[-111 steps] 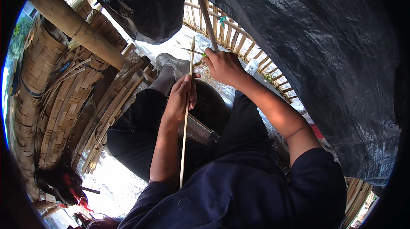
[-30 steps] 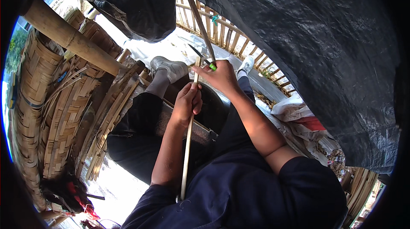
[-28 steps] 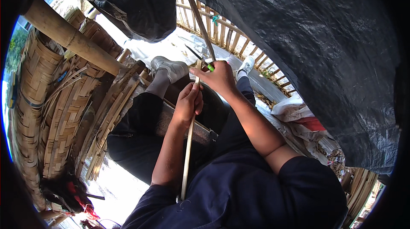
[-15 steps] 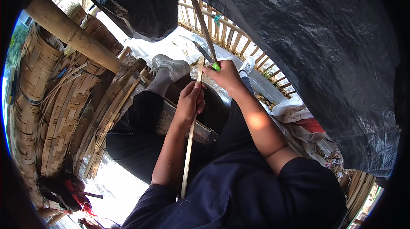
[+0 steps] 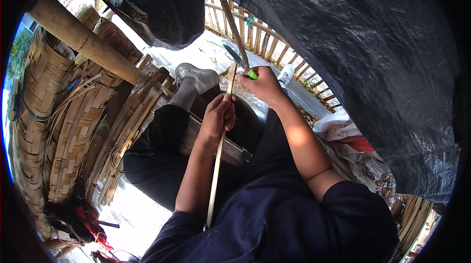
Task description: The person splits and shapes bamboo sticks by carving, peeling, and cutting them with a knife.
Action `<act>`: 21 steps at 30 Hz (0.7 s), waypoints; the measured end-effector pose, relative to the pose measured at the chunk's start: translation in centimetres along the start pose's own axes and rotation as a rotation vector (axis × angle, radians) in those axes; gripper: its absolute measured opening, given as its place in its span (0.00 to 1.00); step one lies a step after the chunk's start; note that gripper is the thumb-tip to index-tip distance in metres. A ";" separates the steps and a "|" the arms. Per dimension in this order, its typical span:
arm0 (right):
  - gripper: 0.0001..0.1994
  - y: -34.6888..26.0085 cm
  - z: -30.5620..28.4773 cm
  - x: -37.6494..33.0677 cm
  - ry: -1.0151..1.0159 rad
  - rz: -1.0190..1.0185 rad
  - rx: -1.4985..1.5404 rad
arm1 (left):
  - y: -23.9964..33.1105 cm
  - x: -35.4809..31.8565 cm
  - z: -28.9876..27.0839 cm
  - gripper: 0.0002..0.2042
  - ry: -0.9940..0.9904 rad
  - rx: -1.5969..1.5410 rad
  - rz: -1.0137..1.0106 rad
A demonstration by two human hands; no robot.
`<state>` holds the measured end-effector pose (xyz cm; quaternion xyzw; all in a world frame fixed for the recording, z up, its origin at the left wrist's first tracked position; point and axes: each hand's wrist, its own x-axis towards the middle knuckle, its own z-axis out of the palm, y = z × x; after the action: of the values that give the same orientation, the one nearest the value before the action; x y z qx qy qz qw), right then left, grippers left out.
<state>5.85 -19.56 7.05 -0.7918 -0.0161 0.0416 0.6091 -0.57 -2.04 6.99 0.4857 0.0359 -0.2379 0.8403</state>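
Observation:
My left hand (image 5: pixel 220 115) is closed round a long, pale bamboo strip (image 5: pixel 216 179). The strip's upper end sticks out above the fist, and its lower end reaches down to my shirt. In my right hand (image 5: pixel 265 85) is a knife (image 5: pixel 252 74) with a bright green handle and a dark blade, gripped with the fingers wrapped round it. The blade points up and to the left, just beyond the strip's upper end; a small gap shows between the right hand and the strip.
Woven bamboo panels (image 5: pixel 73 150) and a thick bamboo pole (image 5: pixel 88 42) stand at the left. Black plastic sheeting (image 5: pixel 353 57) hangs at the right and overhead. A thin pole (image 5: pixel 228 13) slants down beyond the knife, before a slatted bamboo fence (image 5: pixel 265 42). A dark round container (image 5: pixel 250 116) sits between my legs.
My right hand with the knife has shifted slightly right and away from the strip's upper end. The left hand and the strip have hardly moved.

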 end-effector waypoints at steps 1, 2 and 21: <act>0.12 0.1 0.0 0.1 -0.001 -0.001 0.000 | -0.1 0.0 0.0 0.12 0.001 0.000 0.001; 0.12 0.2 0.0 0.1 0.019 0.007 0.001 | -0.2 0.0 0.1 0.11 0.012 -0.013 -0.005; 0.14 0.7 -2.5 0.5 0.135 0.115 0.078 | 0.7 0.1 -1.8 0.10 0.039 -0.085 -0.004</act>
<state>6.55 -22.07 6.95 -0.7680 0.0722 0.0235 0.6359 0.17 -0.25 6.60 0.4541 0.0634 -0.2283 0.8588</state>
